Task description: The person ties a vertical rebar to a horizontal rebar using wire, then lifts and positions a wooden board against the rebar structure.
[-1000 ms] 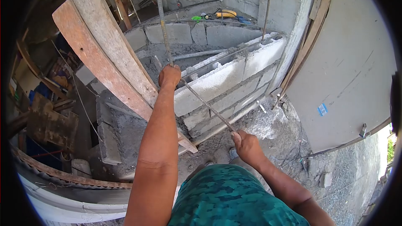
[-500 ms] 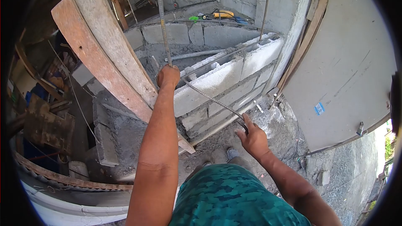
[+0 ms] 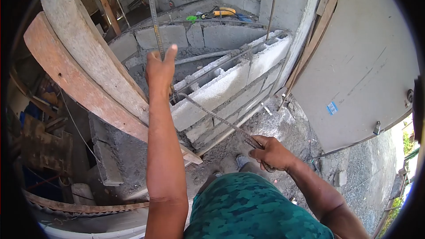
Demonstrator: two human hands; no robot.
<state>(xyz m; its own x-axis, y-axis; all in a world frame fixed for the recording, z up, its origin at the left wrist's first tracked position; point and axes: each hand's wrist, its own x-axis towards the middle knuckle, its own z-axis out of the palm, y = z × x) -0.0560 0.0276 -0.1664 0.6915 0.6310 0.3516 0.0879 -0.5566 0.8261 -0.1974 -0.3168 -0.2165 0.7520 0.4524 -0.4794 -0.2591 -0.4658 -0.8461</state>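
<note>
My right hand is closed around the lower end of a ribbed steel rebar. That bar slopes up to the left and meets the block wall's top beside an upright rebar. My left hand is at the upright rebar, its thumb raised away from the fingers, so the bar passes between them without a firm grip. Beneath the hands runs a low wall of hollow concrete blocks, with a thin horizontal bar along its open cores. The left palm is hidden from view.
Two wooden planks lean at the left, close to my left arm. A grey door panel stands at the right. Another thin upright bar rises from the wall's far end. A yellow tool lies farther back on the ledge.
My left hand has loosened from the upright rebar, its thumb now lifted. My right hand has wrapped more fully around the sloping rebar's end. The camera view has shifted slightly to the right.
</note>
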